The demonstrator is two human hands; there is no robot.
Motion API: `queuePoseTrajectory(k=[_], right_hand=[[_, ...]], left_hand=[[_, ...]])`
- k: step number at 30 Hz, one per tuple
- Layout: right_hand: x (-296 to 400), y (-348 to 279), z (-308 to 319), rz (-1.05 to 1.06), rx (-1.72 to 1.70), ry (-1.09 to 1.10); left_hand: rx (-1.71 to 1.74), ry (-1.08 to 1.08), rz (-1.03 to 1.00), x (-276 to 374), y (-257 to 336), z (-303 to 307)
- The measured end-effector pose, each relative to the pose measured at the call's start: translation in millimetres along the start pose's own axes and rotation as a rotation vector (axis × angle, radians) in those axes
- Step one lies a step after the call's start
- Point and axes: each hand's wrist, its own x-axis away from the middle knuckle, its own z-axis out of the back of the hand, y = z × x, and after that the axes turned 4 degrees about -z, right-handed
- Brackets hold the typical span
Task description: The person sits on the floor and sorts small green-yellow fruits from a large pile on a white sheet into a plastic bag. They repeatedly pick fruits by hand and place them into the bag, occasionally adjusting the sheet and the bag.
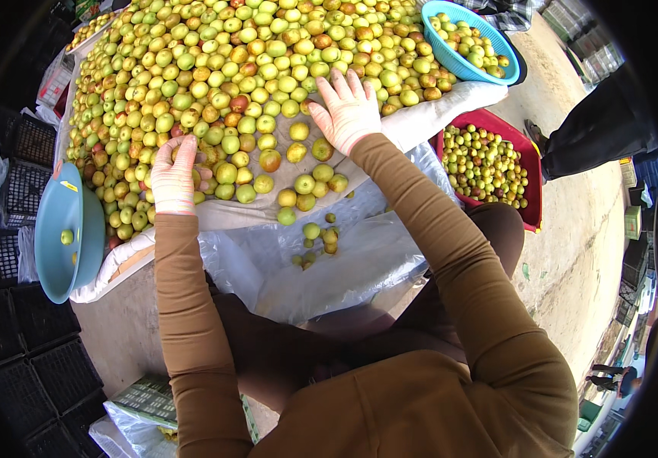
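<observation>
A wide heap of green, yellow and reddish jujube-like fruits (214, 68) lies on a cloth-covered table. My left hand (175, 172), in a thin pale striped glove, rests at the heap's near left part with its fingers curled among the fruits; whether it grips one cannot be told. My right hand (349, 111), gloved alike, lies palm down with spread fingers at the heap's near right edge, its fingertips touching fruits. Between the hands, loose fruits are scattered on the bare cloth (284, 133). Several more fruits (323, 237) lie lower down on a clear plastic sheet (329, 280) before my lap.
A blue plastic basin (93, 229) with a few fruits is tilted at the left. A light-blue basket (440, 51) of fruits stands at the upper right, above a red crate (535, 189) of smaller-looking fruits. Beside it is a person's dark-trousered leg (592, 131). Black crates (14, 366) stand left.
</observation>
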Motion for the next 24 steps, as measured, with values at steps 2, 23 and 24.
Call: queuePoseTrajectory(k=[2, 23, 24], right_hand=[[-11, -4, -21, 0.052, 0.049, -0.042], [-2, -23, -15, 0.113, -0.023, 0.001], [-5, -20, -11, 0.071, -0.002, 0.085]], left_hand=[[-0.001, -0.02, -0.003, -2, 0, -3], [-0.044, -0.244, -0.057, 24, -13, -31], [-0.153, -0.353, -0.23, 26, -23, -42]])
